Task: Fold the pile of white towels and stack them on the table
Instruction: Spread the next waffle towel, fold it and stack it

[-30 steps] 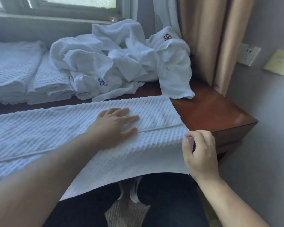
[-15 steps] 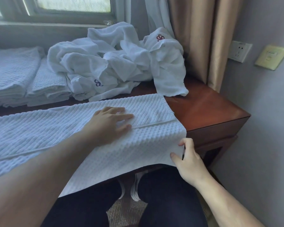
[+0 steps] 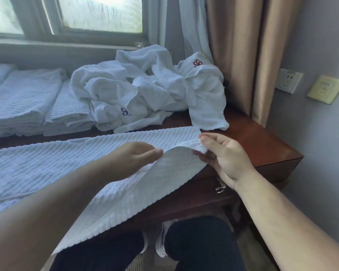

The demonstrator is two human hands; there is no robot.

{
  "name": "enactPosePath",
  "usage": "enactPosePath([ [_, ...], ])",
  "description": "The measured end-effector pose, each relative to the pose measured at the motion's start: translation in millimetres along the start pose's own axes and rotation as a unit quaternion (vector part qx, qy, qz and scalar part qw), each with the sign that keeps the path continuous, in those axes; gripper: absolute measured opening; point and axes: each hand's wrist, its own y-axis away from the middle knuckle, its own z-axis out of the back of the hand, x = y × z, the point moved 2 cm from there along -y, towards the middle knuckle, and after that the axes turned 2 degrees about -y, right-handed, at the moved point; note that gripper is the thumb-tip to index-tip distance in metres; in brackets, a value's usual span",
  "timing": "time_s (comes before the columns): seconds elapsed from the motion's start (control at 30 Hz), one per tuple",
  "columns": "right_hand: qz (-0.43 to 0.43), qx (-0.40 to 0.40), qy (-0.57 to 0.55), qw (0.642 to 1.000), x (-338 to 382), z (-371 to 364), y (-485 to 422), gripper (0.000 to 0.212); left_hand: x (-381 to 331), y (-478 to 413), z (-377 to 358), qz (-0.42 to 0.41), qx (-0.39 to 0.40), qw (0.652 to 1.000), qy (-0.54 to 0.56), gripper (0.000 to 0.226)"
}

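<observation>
Beside a window, a wooden table [image 3: 262,145] bears the work; right hand [image 3: 226,157] pinches the near corner of a waffle-weave towel [image 3: 47,169], thumb on top; left hand [image 3: 137,156] lies flat on it, fingers together; the fold likely wants edges matched and the crease pinned; behind the towel sits an unfolded pile [image 3: 149,90], folded stacks [image 3: 27,102] left of that, well apart from the fold.

Left hand [image 3: 134,156] is flat, fingers straight and together pointing right, forearm coming in from the lower left. Right hand [image 3: 223,156] sits near the table's right front edge, palm turned up-ish, thumb and fingers pinching, forearm running in from the lower right corner.
</observation>
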Motion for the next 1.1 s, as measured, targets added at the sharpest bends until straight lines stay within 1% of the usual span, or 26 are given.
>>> enactPosePath([
  [0.07, -0.032, 0.022, -0.024, 0.999, 8, -4, -16, 0.024, -3, 6, 2, 0.043, 0.052, 0.997, -0.047, 0.046],
  [0.13, -0.042, 0.061, -0.013, 0.997, 13, -5, -29, 0.025, 1, 15, 5, 0.087, 0.083, 0.988, -0.094, 0.044],
  [0.2, -0.029, 0.092, 0.052, 0.994, 16, -7, -38, 0.028, 9, 24, 9, 0.117, 0.08, 0.987, -0.082, 0.043],
  [0.23, -0.007, 0.088, 0.107, 0.99, 16, -10, -42, 0.025, 10, 27, 11, 0.127, 0.067, 0.988, -0.053, 0.041],
  [0.27, 0.029, 0.062, 0.179, 0.981, 17, -12, -45, 0.021, 10, 29, 13, 0.134, 0.046, 0.99, -0.021, 0.04],
  [0.3, 0.071, 0.025, 0.266, 0.961, 19, -14, -49, 0.012, 10, 28, 15, 0.139, 0.02, 0.99, 0.001, 0.039],
  [0.33, 0.113, -0.013, 0.358, 0.927, 21, -15, -54, 0.016, 10, 25, 16, 0.145, -0.008, 0.989, 0.01, 0.038],
  [0.37, 0.148, -0.038, 0.428, 0.891, 20, -17, -59, 0.028, 9, 21, 18, 0.151, -0.032, 0.988, 0.014, 0.037],
  [0.4, 0.168, -0.043, 0.454, 0.874, 20, -19, -62, 0.034, 9, 17, 20, 0.155, -0.05, 0.987, 0.017, 0.037],
  [0.43, 0.172, -0.03, 0.455, 0.873, 19, -21, -66, 0.032, 8, 13, 23, 0.155, -0.059, 0.986, 0.022, 0.037],
  [0.5, 0.137, -0.003, 0.409, 0.902, 16, -22, -71, 0.021, 6, 5, 34, 0.153, -0.054, 0.987, -0.001, 0.038],
  [0.53, 0.122, -0.003, 0.388, 0.913, 14, -21, -74, 0.02, 4, 0, 42, 0.149, -0.048, 0.986, -0.05, 0.038],
  [0.57, 0.118, -0.01, 0.382, 0.916, 14, -20, -78, 0.023, 2, -5, 50, 0.142, -0.046, 0.983, -0.109, 0.038],
  [0.63, 0.117, -0.027, 0.389, 0.914, 13, -19, -84, 0.029, -2, -19, 65, 0.124, -0.053, 0.972, -0.195, 0.036],
  [0.73, 0.106, -0.066, 0.4, 0.908, 9, -15, -96, 0.039, 0, -44, 73, 0.11, -0.059, 0.954, -0.271, 0.023],
  [0.8, 0.084, -0.082, 0.425, 0.897, 4, -12, -105, 0.045, 9, -60, 69, 0.095, -0.05, 0.945, -0.309, 0.024],
  [0.9, 0.041, -0.088, 0.495, 0.863, -3, -8, -116, 0.053, 29, -79, 58, 0.073, -0.011, 0.941, -0.329, 0.027],
  [0.97, 0.015, -0.097, 0.534, 0.84, -7, -7, -120, 0.053, 44, -88, 51, 0.068, -0.004, 0.942, -0.329, 0.029],
  [1.0, 0.004, -0.101, 0.552, 0.827, -9, -9, -120, 0.047, 49, -91, 48, 0.066, -0.006, 0.944, -0.324, 0.028],
  [1.03, 0.001, -0.108, 0.582, 0.806, -11, -10, -119, 0.036, 54, -93, 45, 0.062, -0.012, 0.945, -0.32, 0.024],
  [1.07, 0.012, -0.12, 0.623, 0.773, -11, -13, -116, 0.023, 58, -94, 42, 0.056, -0.021, 0.946, -0.317, 0.021],
  [1.1, 0.043, -0.142, 0.659, 0.737, -12, -17, -113, 0.019, 60, -94, 40, 0.046, -0.033, 0.947, -0.316, 0.02],
])
